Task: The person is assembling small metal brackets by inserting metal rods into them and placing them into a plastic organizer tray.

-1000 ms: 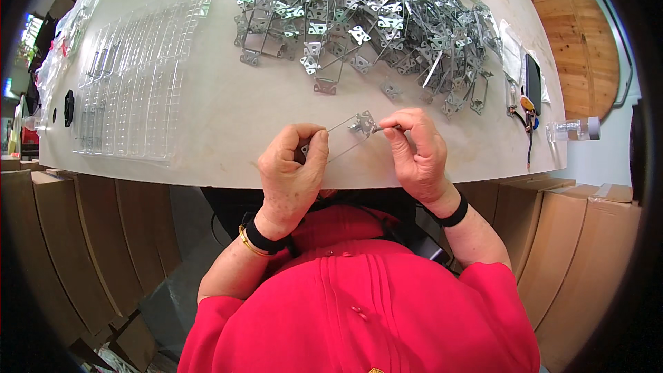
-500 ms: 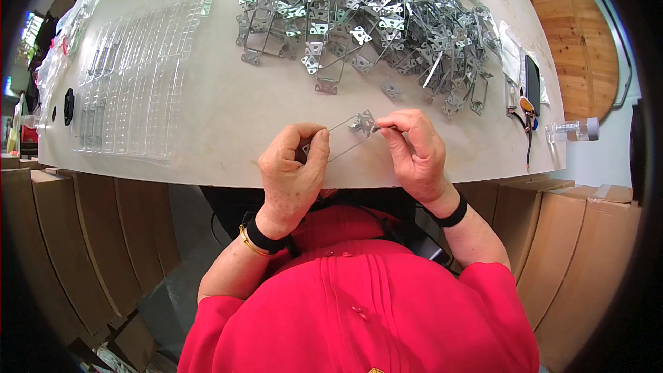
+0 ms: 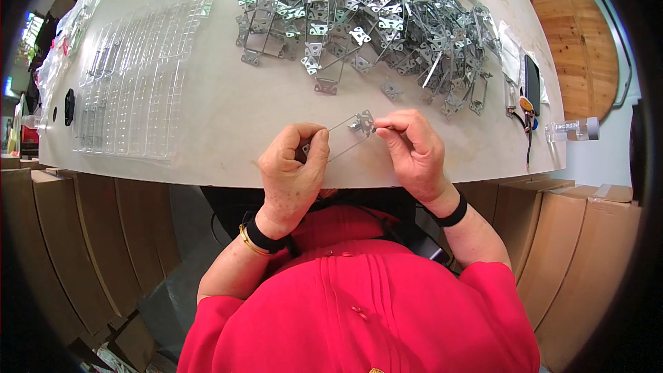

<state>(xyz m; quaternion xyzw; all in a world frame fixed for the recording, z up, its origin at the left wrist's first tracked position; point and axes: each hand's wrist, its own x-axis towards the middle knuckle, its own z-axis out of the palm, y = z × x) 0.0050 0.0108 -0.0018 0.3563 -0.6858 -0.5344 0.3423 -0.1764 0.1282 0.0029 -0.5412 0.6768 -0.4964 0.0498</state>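
Near the table's front edge, a metal bracket frame (image 3: pixel 362 123) with two thin rods is held between my hands. My left hand (image 3: pixel 295 162) is closed, thumb and fingers pinching its left end, which they mostly hide. At the right end plate, my right hand (image 3: pixel 413 148) pinches with thumb and forefinger; whether the fingertips hold the plate itself or a small part at its edge is too small to make out. Beyond my hands lies a large heap of similar metal bracket frames (image 3: pixel 373 17). One small loose bracket (image 3: pixel 391 88) rests on the near side of the heap.
On the left of the white table (image 3: pixel 228 124) lies a clear plastic compartment tray (image 3: pixel 131 90) with some metal parts in it. A black phone (image 3: pixel 532 79) and a clear bottle (image 3: pixel 572 130) sit at the right edge. Cardboard boxes (image 3: pixel 563 249) stand below the table.
My right hand has shifted very slightly left, toward the end plate of the bracket frame. My left hand stays in place.
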